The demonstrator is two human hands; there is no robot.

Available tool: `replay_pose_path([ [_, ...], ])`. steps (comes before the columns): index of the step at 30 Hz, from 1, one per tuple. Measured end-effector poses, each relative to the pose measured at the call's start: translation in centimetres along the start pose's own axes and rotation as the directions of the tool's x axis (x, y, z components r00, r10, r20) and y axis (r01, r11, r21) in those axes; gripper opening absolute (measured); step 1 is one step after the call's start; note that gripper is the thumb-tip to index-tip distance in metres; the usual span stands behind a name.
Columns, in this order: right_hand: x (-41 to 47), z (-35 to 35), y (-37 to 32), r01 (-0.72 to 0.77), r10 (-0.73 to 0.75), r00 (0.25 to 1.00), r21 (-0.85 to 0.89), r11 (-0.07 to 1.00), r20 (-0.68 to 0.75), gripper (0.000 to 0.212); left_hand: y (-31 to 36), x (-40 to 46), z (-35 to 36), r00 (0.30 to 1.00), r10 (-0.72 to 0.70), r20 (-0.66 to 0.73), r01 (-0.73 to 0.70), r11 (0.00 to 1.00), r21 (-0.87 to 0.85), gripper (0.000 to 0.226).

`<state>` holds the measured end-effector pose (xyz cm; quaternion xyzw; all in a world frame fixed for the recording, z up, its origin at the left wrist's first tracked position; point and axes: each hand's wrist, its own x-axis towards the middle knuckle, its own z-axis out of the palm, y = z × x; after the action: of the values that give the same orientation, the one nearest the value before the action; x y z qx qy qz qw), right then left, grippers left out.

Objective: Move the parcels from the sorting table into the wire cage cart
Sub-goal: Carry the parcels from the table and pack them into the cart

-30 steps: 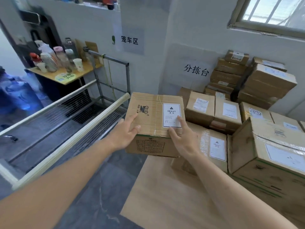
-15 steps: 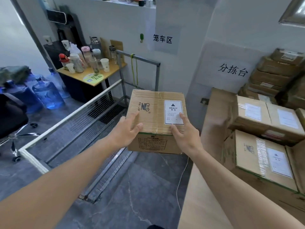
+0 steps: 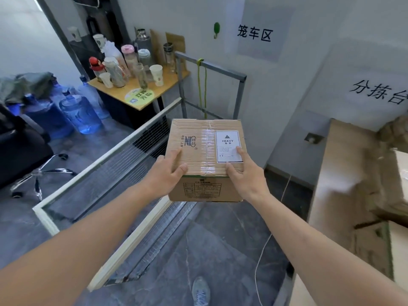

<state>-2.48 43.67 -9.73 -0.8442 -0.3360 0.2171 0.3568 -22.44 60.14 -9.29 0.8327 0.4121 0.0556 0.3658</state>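
Grip: both hands are clasping the parcel (image 3: 206, 151) at its near corners; the left hand (image 3: 167, 175) is laying its thumb and fingers over the top left, and the right hand (image 3: 245, 173) is pressing fingers onto the label (image 3: 228, 149) while the palm is hugging the side.
Parcel place: it is hanging in mid-air at the centre of the frame, just above and beside the near rail of the wire cage cart (image 3: 123, 149), with nothing under it.
Destination: the cart is lying open at centre left, and no parcel is showing inside it.
Source: the sorting table (image 3: 344, 173) is sitting at the right edge, blurred.
Risk, weight: the hands are holding high on the box, not beneath it, so a heavy load could be slipping down through them.
Risk, rail: the box's lower edge could be catching the cart's top bar on the way in.
Risk, footing: a white cable (image 3: 265, 246) is trailing across the floor near the shoe (image 3: 200, 291) and could be tripping the person.
Writing, label: "HEAVY" under a triangle; the smaller lines are unreadable.
Writing, box: an "NC"-like logo.
Writing, wall: "笼车区" at upper right; "分拣台" at far right, cut off.
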Motion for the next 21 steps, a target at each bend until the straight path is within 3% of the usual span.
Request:
replay_pose_path([
  [12, 16.4, 2.5, -1.9, -0.008, 0.008, 0.995, 0.009, 1.0, 0.102, 0.068, -1.7, 14.8, -1.9, 0.993, -0.111, 0.023, 0.113, 0.992, -0.052, 0.062],
  [21, 31.6, 7.7, -2.8, -0.041, 0.047, 0.979, -0.034, 0.999, 0.2, 0.068, -7.4, 29.3, -2.5, 0.981, -0.178, 0.073, 0.183, 0.98, -0.076, 0.062],
])
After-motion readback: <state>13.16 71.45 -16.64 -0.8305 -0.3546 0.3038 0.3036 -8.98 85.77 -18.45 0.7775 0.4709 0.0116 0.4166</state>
